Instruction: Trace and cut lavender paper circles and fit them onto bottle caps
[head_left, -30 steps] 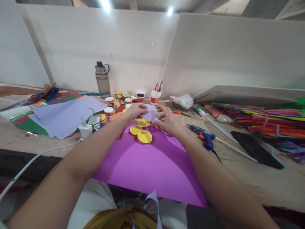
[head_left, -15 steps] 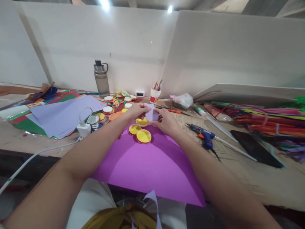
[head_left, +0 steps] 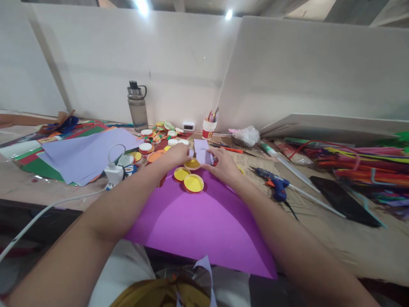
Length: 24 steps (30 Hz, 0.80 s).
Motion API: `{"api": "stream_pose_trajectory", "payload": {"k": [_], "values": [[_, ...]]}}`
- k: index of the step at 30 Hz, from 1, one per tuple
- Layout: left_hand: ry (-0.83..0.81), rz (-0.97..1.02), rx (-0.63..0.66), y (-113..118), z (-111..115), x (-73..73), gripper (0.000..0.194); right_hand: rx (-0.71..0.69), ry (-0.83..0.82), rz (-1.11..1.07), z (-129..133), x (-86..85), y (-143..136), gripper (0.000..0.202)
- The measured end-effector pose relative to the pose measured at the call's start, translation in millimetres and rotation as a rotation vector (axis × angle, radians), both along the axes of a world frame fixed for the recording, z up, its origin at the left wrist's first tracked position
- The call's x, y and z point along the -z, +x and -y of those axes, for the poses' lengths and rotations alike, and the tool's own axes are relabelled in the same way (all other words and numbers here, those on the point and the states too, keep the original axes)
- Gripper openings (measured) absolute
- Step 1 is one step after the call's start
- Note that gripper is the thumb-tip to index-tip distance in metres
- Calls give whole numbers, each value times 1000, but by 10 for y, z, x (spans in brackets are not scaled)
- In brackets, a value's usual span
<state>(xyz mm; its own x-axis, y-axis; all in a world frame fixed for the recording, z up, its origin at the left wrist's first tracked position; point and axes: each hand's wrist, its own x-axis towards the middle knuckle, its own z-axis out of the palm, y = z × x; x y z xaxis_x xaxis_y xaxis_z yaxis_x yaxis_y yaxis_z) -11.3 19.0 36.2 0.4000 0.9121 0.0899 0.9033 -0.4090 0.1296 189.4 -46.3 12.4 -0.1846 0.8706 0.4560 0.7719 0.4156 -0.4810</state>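
Both arms reach out over the middle of the desk (head_left: 367, 245), and the action sits right at the far edge of the big purple sheet (head_left: 204, 221). The right hand (head_left: 222, 165) pinches a small lilac paper piece (head_left: 202, 154) between thumb and fingertips, holding it up just above the sheet's far edge. The left hand (head_left: 177, 153) is curled beside it, fingertips close to the paper's left side; whether they actually grip it, I cannot tell. Directly beneath the hands, three yellow-lined lids (head_left: 193, 183) lie on the purple sheet, clustered close, one half tucked under the fingers.

Off to the left side of the desk, a pale lilac sheet (head_left: 86, 155) lies on a pile of coloured paper, with a white charger (head_left: 114, 174) and its cable at its near edge. A grey water bottle (head_left: 137, 107) stands at the back edge, more round lids (head_left: 146, 148) scattered in front of it. A paper cup of pencils (head_left: 208, 127) stands at the back, near centre. On the right, a blue glue gun (head_left: 276, 184) lies just beside the right forearm, and pipe cleaners (head_left: 361, 164) heap up toward the right edge.
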Motion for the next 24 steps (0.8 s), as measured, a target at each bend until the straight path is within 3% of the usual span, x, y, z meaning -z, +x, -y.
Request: {"api": "stream_pose_trajectory", "payload": {"k": [10, 18, 24], "values": [[19, 49, -11, 36, 38, -9, 20, -8, 11, -36, 2, -13, 22, 54], [75, 280, 19, 106, 113, -165, 14, -16, 3, -101, -14, 20, -8, 61], [-265, 764, -12, 157, 165, -155, 5, -27, 64, -122, -5, 1, -35, 63]]}}
